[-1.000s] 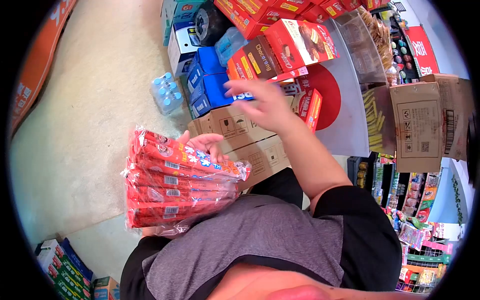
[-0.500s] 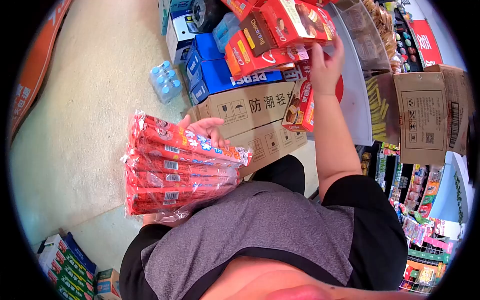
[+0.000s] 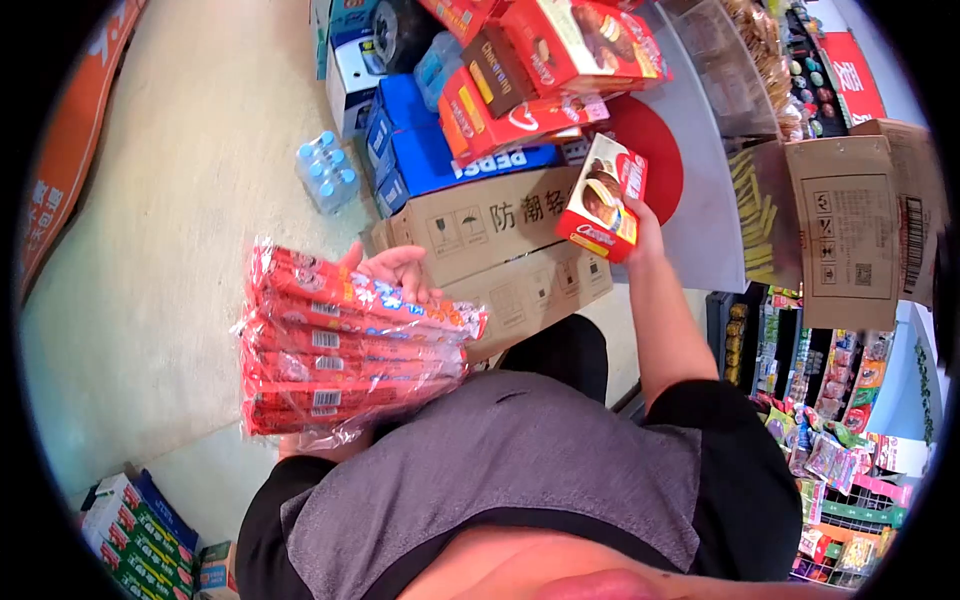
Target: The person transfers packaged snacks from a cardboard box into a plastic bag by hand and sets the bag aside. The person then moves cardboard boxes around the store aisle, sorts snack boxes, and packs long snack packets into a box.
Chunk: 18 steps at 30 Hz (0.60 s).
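A plastic-wrapped bundle of long red snack packs (image 3: 350, 345) rests along my left forearm against my front. My left hand (image 3: 398, 270) reaches around its upper edge from underneath, fingers loosely curled, palm partly hidden. My right hand (image 3: 645, 228) is closed on the lower right end of a red and white chocolate pie box (image 3: 602, 195), which is tilted in front of the carton. Above it, larger red pie boxes (image 3: 585, 45) and a brown Chocorang box (image 3: 498, 70) lie piled, apart from my right hand.
Beneath the pile are a blue Pepsi carton (image 3: 420, 145) and a brown carton (image 3: 455, 225). A shrink-wrapped pack of small bottles (image 3: 326, 172) stands on the floor. A grey counter (image 3: 705, 205) curves along the right, near an open cardboard box (image 3: 850, 230) and snack shelves (image 3: 840, 370).
My right hand has left the upper red boxes, come down and taken hold of the smaller pie box, whose tilt has changed. The left hand still supports the bundle.
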{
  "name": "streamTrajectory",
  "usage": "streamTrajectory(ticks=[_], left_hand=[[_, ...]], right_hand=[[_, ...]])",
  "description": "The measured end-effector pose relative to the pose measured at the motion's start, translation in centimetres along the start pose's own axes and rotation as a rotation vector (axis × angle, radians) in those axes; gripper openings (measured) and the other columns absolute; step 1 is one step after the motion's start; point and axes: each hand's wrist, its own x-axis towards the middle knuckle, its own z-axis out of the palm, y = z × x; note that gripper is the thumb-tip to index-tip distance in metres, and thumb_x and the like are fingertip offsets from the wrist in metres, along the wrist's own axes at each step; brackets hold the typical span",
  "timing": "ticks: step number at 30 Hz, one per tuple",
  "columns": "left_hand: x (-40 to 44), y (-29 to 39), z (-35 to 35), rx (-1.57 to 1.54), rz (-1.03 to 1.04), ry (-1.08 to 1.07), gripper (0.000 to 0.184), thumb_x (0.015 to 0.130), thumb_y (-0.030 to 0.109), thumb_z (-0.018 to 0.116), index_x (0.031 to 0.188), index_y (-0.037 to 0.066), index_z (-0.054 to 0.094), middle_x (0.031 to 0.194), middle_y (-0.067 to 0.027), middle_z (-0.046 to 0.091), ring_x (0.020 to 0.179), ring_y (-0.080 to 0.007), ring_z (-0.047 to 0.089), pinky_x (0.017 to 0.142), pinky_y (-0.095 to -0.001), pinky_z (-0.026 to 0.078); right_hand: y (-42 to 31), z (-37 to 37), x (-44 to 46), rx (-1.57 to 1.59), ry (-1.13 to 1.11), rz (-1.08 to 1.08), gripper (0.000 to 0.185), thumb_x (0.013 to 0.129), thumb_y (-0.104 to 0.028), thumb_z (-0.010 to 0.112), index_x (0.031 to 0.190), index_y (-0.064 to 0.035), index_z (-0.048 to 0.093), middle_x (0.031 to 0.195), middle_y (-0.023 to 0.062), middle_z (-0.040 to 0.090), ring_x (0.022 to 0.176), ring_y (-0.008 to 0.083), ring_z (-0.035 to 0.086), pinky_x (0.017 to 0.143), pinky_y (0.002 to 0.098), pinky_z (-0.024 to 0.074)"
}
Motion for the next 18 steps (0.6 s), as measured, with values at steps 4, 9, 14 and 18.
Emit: streamTrajectory(ticks=[4,9,14,18], left_hand=[[0.4,0.1,0.6,0.032,0.017,0.044,0.075,0.097,0.059,0.022,0.140,0.000,0.042,0.089,-0.0166,0.063,0.098,-0.0302,0.059,0.109,-0.0519,0.030],[0.7,-0.2,2.1,0.012,0.023,0.085,0.072,0.098,0.057,0.024,0.138,0.001,0.045,0.087,-0.0150,0.062,0.093,-0.0300,0.060,0.108,-0.0519,0.032],[0.1,0.4,1.6,0.003,-0.011,0.089,0.073,0.098,0.058,0.023,0.139,0.001,0.044,0.089,-0.0166,0.063,0.097,-0.0315,0.059,0.110,-0.0524,0.028],[0.1,0.9,0.5,0.029,-0.034,-0.008,0.075,0.098,0.058,0.021,0.142,0.000,0.038,0.092,-0.0162,0.061,0.104,-0.0318,0.057,0.112,-0.0515,0.026]], right_hand=[[-0.3,4.3,-8.5,0.242,-0.228,-0.305,0.053,0.093,-0.032,0.046,0.136,-0.0015,0.043,0.131,0.0194,0.055,0.117,0.0348,0.056,0.100,0.0517,0.0445],[-6.2,13.5,-11.6,0.224,-0.455,-0.472,0.054,0.094,-0.043,0.039,0.136,-0.0097,0.047,0.134,0.0115,0.055,0.123,0.0310,0.052,0.100,0.0490,0.0439],[-9.2,20.1,-5.4,-0.077,-0.156,-0.358,0.061,0.097,-0.056,0.038,0.131,-0.0065,0.045,0.115,0.0079,0.058,0.100,0.0263,0.056,0.083,0.0449,0.0462],[-4.5,19.7,-4.6,-0.019,-0.001,-0.432,0.065,0.096,-0.062,0.034,0.115,-0.0005,0.043,0.091,0.0065,0.049,0.079,0.0232,0.047,0.076,0.0423,0.0438]])
